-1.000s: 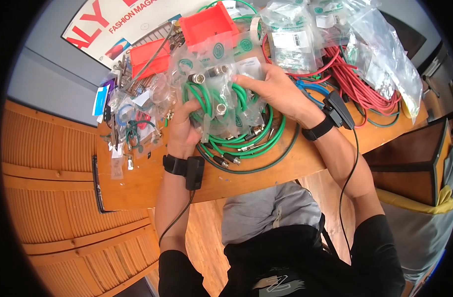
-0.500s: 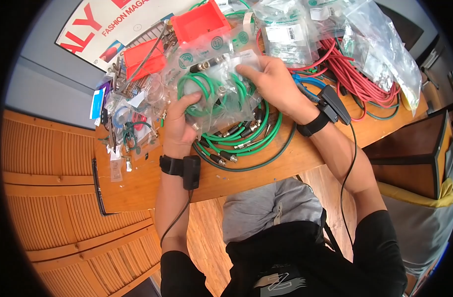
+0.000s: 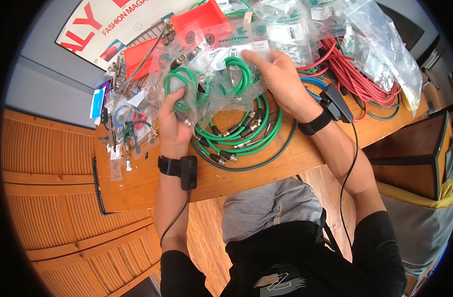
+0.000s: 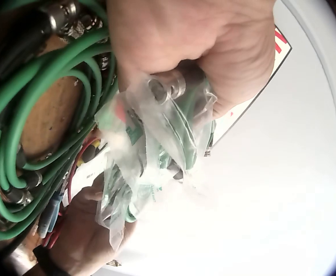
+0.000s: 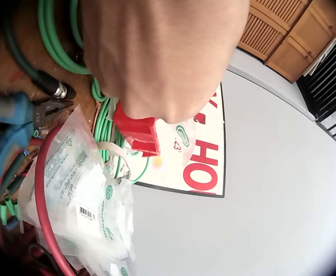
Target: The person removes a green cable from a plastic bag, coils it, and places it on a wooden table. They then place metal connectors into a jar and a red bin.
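Note:
Clear plastic bags with coiled green cables are held up between both hands over the table in the head view. My left hand [image 3: 174,126] grips the left bag, its thumb over a green cable coil [image 3: 187,81] with metal-ended connectors [image 3: 178,62]. In the left wrist view a silver connector [image 4: 159,90] shows through the crumpled plastic below that hand. My right hand [image 3: 284,81] pinches the right bag [image 3: 226,101] near its white label [image 3: 258,47], thumb on top, other fingers hidden behind. Another green coil [image 3: 243,76] hangs inside this bag.
Loose green cables with black connectors [image 3: 226,156] lie on the wooden table [image 3: 286,161] below the bags. Red cables [image 3: 362,81] and more plastic bags [image 3: 288,34] are at right. Red bins [image 3: 199,22] stand behind; small parts and tools [image 3: 130,128] crowd the left.
The bags have spread apart: the left hand has shifted slightly left with one coil, the right hand slightly right. The printed label and brand lettering now show more fully.

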A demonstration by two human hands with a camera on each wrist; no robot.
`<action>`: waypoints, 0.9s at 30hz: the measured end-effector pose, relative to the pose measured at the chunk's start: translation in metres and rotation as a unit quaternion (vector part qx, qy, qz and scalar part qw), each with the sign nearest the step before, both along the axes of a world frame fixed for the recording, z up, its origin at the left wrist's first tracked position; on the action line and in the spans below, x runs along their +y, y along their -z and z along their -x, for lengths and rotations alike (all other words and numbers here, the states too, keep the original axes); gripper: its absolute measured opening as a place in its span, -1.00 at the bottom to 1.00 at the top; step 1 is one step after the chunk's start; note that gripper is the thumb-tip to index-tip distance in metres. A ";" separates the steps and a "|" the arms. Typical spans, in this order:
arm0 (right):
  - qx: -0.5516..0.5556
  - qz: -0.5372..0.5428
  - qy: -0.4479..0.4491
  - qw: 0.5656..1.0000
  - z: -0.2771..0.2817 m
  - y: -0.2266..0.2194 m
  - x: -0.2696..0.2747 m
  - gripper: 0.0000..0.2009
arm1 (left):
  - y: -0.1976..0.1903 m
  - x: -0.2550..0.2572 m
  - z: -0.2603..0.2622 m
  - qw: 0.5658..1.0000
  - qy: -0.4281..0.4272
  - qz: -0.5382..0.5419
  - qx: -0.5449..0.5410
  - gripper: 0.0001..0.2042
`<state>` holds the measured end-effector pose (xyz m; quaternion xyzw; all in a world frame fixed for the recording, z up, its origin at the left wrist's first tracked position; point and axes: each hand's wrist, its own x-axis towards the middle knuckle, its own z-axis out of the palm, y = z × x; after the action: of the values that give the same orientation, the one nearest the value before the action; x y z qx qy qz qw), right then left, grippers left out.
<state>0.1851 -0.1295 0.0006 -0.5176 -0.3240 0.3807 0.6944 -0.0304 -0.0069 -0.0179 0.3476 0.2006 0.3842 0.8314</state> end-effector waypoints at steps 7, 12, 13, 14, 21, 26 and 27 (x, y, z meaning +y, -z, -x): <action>-0.025 -0.032 -0.031 0.999 0.012 0.004 0.000 -0.57 | 0.003 -0.002 -0.005 0.999 0.038 0.006 -0.010 -0.61; 0.007 -0.025 -0.015 1.000 0.010 -0.006 -0.003 -0.57 | 0.001 -0.001 -0.002 1.000 0.022 0.010 -0.015 -0.61; 0.006 -0.021 -0.011 1.000 0.010 -0.007 -0.004 -0.56 | 0.001 0.000 -0.001 0.999 0.029 0.012 -0.025 -0.62; 0.005 -0.017 -0.007 1.000 0.011 -0.008 -0.004 -0.56 | 0.002 0.000 -0.001 0.999 0.033 0.010 -0.026 -0.62; -0.004 -0.038 -0.018 0.999 0.011 -0.005 -0.003 -0.54 | 0.001 -0.003 -0.003 0.999 0.033 0.008 -0.023 -0.69; 0.017 0.006 0.033 0.999 0.010 -0.019 -0.010 -0.53 | -0.005 -0.003 -0.002 0.999 0.020 0.016 -0.025 -0.71; 0.018 0.007 0.034 0.999 0.007 -0.017 -0.008 -0.52 | -0.005 -0.003 -0.002 1.000 0.017 0.014 -0.020 -0.71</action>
<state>0.1783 -0.1379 0.0176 -0.5259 -0.2916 0.3684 0.7091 -0.0280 -0.0102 -0.0131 0.3315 0.1839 0.3743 0.8463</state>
